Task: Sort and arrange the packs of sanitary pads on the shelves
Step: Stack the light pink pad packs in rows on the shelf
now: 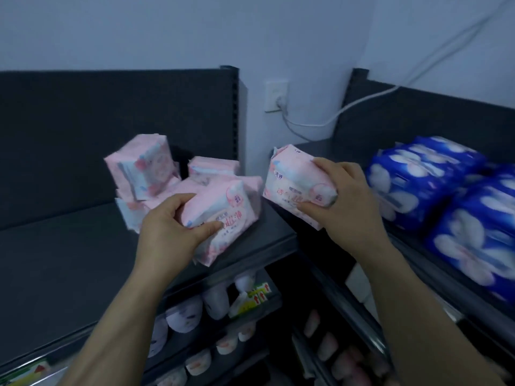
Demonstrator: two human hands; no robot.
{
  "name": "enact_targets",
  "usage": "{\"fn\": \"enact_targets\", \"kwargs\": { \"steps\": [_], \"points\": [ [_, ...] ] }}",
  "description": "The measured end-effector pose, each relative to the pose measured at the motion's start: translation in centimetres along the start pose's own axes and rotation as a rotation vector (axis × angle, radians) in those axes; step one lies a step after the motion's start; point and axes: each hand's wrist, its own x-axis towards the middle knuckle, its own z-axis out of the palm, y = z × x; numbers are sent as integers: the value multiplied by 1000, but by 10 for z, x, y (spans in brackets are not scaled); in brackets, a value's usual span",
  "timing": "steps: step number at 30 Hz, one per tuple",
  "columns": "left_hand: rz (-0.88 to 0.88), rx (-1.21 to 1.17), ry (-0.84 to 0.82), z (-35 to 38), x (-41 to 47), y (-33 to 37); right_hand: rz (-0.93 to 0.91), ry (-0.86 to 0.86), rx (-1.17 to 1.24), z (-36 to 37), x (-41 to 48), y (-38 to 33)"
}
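Here, the left hand (170, 227) clutches 1 soft pink plastic pad pack (223, 215), the right hand (342, 201) a twin pack (295, 182); a careless swing could topple the loose pink heap (145, 168).

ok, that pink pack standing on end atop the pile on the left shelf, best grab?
Probably take the upright pink pack by its upper end, across its thickness, coming from above and the front. It stands tilted on the pile with its top free, and the shelf's back panel blocks the rear. The picture is blurred, so treat this as a judgement.
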Motion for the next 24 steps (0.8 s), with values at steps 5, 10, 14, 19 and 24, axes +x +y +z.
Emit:
{"fn": "enact_targets", "kwargs": {
  "steps": [5,10,14,19,24],
  "points": [
    [79,-40,-201,45,-25,25,137,114,-98,-64,-61,28],
    [184,-82,-376,97,-61,65,250,234,-209,-137,-127,47],
    [270,-126,-476,143,-109,104,342,325,-333,-201,-194,59],
    [299,-246,-641,190,-202,153,446,412,-446,-289,-293,63],
    [373,-324,-797,226,-316,203,577,484,-551,-377,-409,55]
  ]
}}
